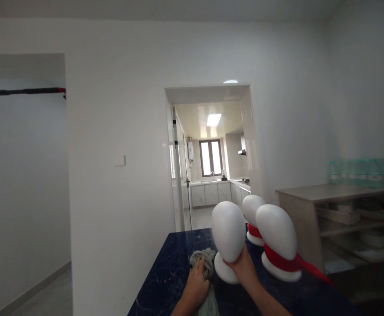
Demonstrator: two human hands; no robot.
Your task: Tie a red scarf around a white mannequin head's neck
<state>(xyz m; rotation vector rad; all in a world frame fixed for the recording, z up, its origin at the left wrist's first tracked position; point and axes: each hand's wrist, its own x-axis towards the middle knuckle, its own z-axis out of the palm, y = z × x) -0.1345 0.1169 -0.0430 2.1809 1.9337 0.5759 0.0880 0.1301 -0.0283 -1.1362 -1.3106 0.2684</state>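
Three foam heads on tabletop (165,281); right hand (243,265) fingers clamped on nearest head's (228,230) neck, left hand (197,285) fingers bunched around cloth (205,259). Hold neck firm while wiping.

- White foam head (228,232): smooth, faceless, upright on its round base on the dark blue counter.
- Grey-green cloth (204,259): crumpled, touching the base's left side.

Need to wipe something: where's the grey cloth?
The grey cloth lies bunched on the dark blue table, under the left hand, just left of the nearest white mannequin head.
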